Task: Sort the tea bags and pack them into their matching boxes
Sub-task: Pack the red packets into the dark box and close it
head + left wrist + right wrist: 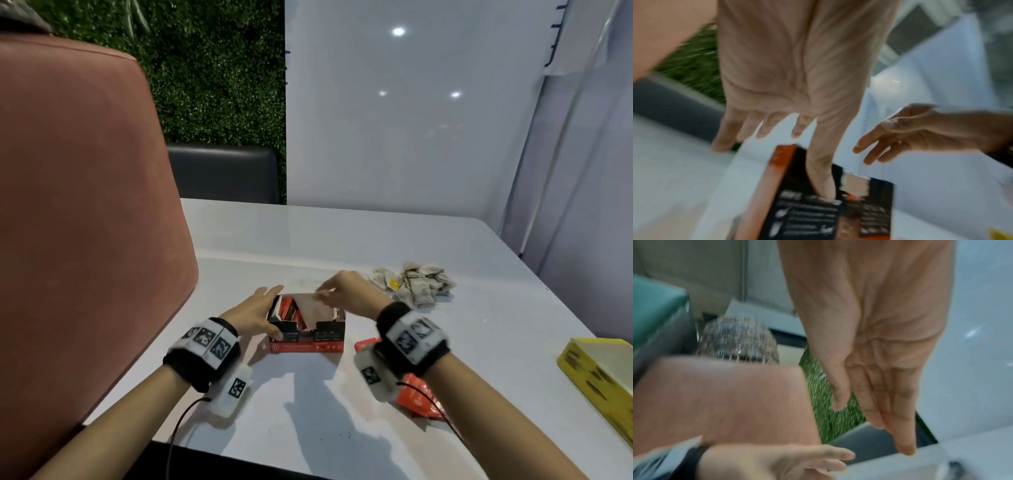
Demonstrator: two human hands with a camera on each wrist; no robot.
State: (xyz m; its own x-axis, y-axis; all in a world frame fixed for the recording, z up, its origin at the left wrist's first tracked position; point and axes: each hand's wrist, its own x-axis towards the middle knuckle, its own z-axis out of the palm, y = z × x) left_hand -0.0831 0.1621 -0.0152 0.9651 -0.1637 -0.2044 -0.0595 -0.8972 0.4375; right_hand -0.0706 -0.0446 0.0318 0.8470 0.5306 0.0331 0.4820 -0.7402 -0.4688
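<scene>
A red and black tea box [306, 337] stands open near the table's front, with red tea bags [289, 308] upright inside. My left hand [262, 310] rests against its left end, fingers straight; the thumb [821, 183] presses on the box's black front flap [809, 209]. My right hand [344, 291] hovers over the pale raised lid flap [313, 306], its fingers [890, 402] straight and together, holding nothing. Loose red tea bags [418, 399] lie under my right wrist. A heap of grey-white tea bags [416, 282] sits behind my right hand.
A yellow box [599, 373] lies at the table's right edge. A pink chair back [85, 222] rises close on the left. The white table [342, 240] ends at a glossy white wall behind; a cable trails from each wrist.
</scene>
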